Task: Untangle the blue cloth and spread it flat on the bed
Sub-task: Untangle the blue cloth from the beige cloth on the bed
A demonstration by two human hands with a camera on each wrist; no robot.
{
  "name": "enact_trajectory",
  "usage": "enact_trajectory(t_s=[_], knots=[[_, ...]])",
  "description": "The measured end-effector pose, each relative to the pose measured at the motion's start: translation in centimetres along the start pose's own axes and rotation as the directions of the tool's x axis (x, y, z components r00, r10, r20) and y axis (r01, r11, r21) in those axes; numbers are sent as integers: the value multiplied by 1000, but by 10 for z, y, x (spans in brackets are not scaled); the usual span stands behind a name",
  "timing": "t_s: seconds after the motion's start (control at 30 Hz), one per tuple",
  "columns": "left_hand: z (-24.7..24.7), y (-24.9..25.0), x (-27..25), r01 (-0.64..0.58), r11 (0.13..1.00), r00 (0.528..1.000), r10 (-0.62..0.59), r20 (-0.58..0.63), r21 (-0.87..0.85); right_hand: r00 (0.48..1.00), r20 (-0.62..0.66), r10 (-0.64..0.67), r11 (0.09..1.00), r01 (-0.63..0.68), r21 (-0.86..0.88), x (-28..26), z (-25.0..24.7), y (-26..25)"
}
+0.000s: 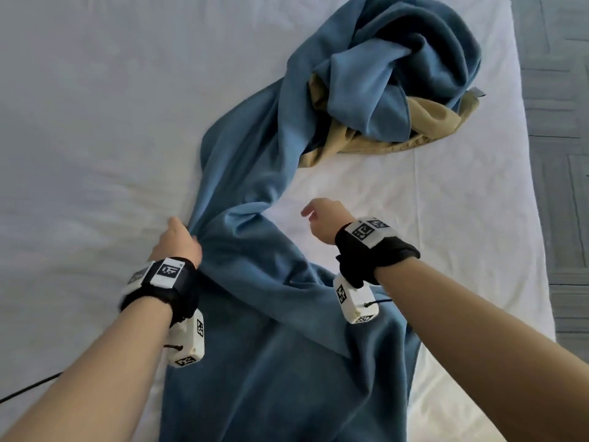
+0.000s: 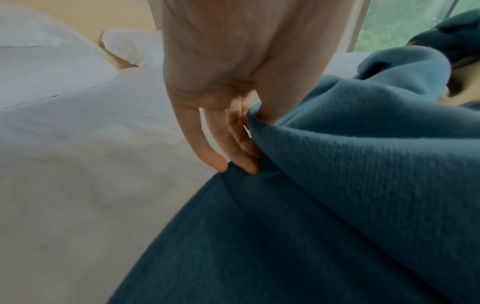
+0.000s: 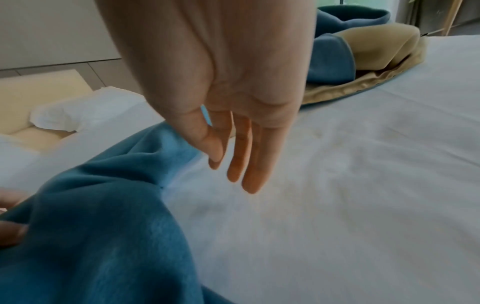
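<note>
The blue cloth (image 1: 271,362) runs as a long twisted band up the white bed (image 1: 95,122), broad and fairly flat near me and bunched in a heap at the far right. My left hand (image 1: 177,240) pinches a fold at the cloth's left edge, where the band narrows. In the left wrist view the fold of blue cloth (image 2: 337,205) sits between thumb and fingers (image 2: 215,144). My right hand (image 1: 318,218) hovers over bare sheet just right of the twist. Its fingers (image 3: 246,164) are straight and hold nothing, beside the blue cloth (image 3: 91,236).
A tan cloth (image 1: 430,119) lies tangled in and under the blue heap at the far right, close to the bed's right edge. Grey patterned floor (image 1: 567,154) lies beyond that edge. White pillows (image 2: 39,61) sit at the head of the bed.
</note>
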State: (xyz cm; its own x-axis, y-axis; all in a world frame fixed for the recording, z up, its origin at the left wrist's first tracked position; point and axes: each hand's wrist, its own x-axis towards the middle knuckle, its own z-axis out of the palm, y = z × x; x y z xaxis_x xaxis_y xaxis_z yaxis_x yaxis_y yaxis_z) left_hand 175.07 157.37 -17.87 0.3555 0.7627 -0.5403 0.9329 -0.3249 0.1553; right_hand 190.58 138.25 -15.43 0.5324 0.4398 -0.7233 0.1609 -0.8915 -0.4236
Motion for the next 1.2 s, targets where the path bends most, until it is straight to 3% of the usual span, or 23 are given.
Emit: enact_trajectory(t_s=[0.1,0.2,0.23,0.27,0.4,0.5,0.57,0.63,0.7,0.8,0.87,0.97,1.07,1.13,1.2], knots=[[3,9,-9,-153,988,978,153,-144,11,985,171,16,992,-36,118,6,15,-12],[5,25,-17,-464,885,835,455,-309,49,963,241,-124,992,128,-4,1,37,-29],[7,31,-20,-535,844,800,520,-299,38,952,250,-175,979,195,-56,-1,44,-33],[9,36,-22,-561,828,799,544,-256,7,940,276,-199,973,224,-59,-5,51,-37],[16,39,-18,-404,914,914,405,-7,19,906,352,-235,966,258,-21,-14,62,-35],[9,34,-6,-272,955,962,269,-41,-119,945,282,-165,986,156,55,-9,53,-25],[7,29,2,-167,934,986,168,-24,-315,975,201,-98,990,74,123,-3,49,-21],[6,28,4,5,812,995,52,80,-583,988,150,-26,968,-13,251,3,47,-22],[10,30,0,198,597,972,-21,232,-777,981,196,6,905,-89,416,7,47,-29],[8,36,-7,327,338,938,0,347,-883,962,264,-67,832,-93,548,7,48,-41],[3,36,-9,353,288,923,52,382,-890,950,266,-161,809,-27,586,7,47,-47],[-3,33,-9,355,321,909,100,404,-878,930,258,-261,869,111,482,6,41,-55],[-7,32,-10,290,363,932,103,347,-886,940,203,-276,904,182,386,6,36,-58],[-9,28,-10,238,414,946,106,307,-879,947,168,-274,850,157,503,4,34,-58],[-10,23,-10,175,548,940,154,304,-818,956,145,-254,736,94,670,2,32,-55]])
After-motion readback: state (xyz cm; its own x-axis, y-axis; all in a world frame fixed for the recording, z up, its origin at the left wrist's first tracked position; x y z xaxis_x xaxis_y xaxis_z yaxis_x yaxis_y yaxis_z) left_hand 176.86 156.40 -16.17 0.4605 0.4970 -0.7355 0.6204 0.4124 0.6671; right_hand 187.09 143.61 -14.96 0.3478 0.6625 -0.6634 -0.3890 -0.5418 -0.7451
